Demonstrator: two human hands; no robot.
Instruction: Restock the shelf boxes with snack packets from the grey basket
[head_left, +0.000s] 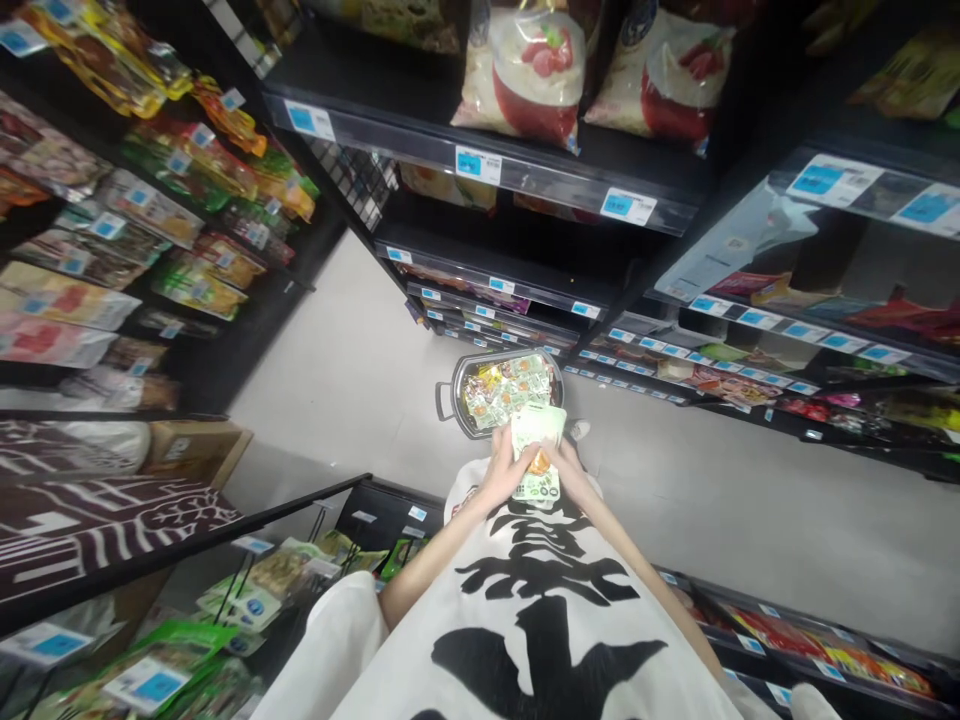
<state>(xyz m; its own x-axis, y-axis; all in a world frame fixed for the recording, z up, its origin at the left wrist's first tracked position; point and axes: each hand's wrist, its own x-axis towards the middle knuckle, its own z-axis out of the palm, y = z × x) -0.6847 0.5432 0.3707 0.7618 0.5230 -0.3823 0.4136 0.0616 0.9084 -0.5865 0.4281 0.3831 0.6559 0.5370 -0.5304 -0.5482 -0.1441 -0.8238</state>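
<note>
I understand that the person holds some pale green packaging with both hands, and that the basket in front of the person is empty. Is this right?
Not quite: the basket is not empty; the head view shows packets in it. The person does hold pale green packaging with both the left hand and right hand.

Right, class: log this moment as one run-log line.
left hand: gripping light-green packaging | right hand: gripping same packaging | basket: beyond hands, packets inside | shelves: ahead
</note>
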